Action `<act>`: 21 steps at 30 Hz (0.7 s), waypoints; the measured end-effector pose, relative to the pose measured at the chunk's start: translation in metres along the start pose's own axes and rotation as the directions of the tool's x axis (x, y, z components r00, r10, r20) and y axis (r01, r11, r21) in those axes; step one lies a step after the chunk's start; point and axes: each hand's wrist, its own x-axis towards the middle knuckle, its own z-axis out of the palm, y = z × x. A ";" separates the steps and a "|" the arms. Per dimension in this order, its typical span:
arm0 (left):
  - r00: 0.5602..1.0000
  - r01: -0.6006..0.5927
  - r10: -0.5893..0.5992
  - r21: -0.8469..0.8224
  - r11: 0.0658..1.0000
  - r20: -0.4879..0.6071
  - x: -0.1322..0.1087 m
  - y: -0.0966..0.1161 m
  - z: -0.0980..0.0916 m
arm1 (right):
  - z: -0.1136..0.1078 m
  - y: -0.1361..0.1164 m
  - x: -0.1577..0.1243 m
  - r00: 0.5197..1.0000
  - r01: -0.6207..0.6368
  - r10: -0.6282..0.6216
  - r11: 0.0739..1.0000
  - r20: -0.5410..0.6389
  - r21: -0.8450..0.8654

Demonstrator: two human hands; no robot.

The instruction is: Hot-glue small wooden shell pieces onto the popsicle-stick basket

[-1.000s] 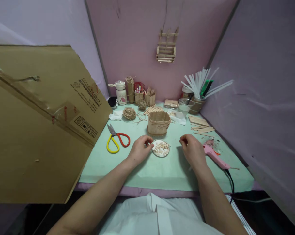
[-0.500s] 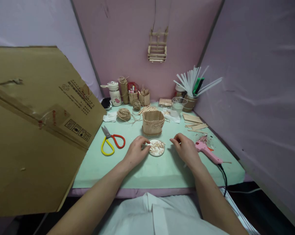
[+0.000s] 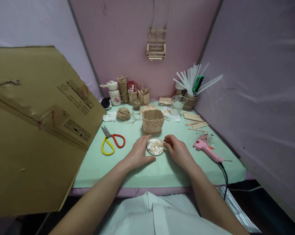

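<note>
Behind the round dish (image 3: 159,154) of wood chips (image 3: 155,147) stands the craft-stick basket (image 3: 152,123). Left of the dish, our left hand (image 3: 140,151) spreads, clasping nothing; right, our right hand (image 3: 178,150) curls — how tightly, or on what, we can't tell. A nudge could scatter chips.

We've got scissors (image 3: 106,133) w/ yel./red handles on L, pink glue gun (image 3: 208,152) w/ blk cord (image 3: 226,179) on R, twine ball (image 3: 123,114) & wht bottle (image 3: 115,97) back L, cardboard (image 3: 39,156) far L.
</note>
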 end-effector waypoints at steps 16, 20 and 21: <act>0.998 -0.066 0.064 0.093 0.993 0.027 0.003 0.002 -0.004 | -0.051 0.013 -0.009 0.978 -0.114 0.082 0.980 -0.190 -0.163; 0.996 -0.071 0.065 0.110 0.991 0.053 0.005 -0.001 -0.003 | -0.064 0.020 -0.011 0.955 -0.140 0.090 0.977 -0.283 -0.162; 0.996 -0.072 0.067 0.109 0.991 0.053 0.006 -0.002 -0.002 | -0.065 0.022 -0.010 0.952 -0.132 0.082 0.979 -0.293 -0.155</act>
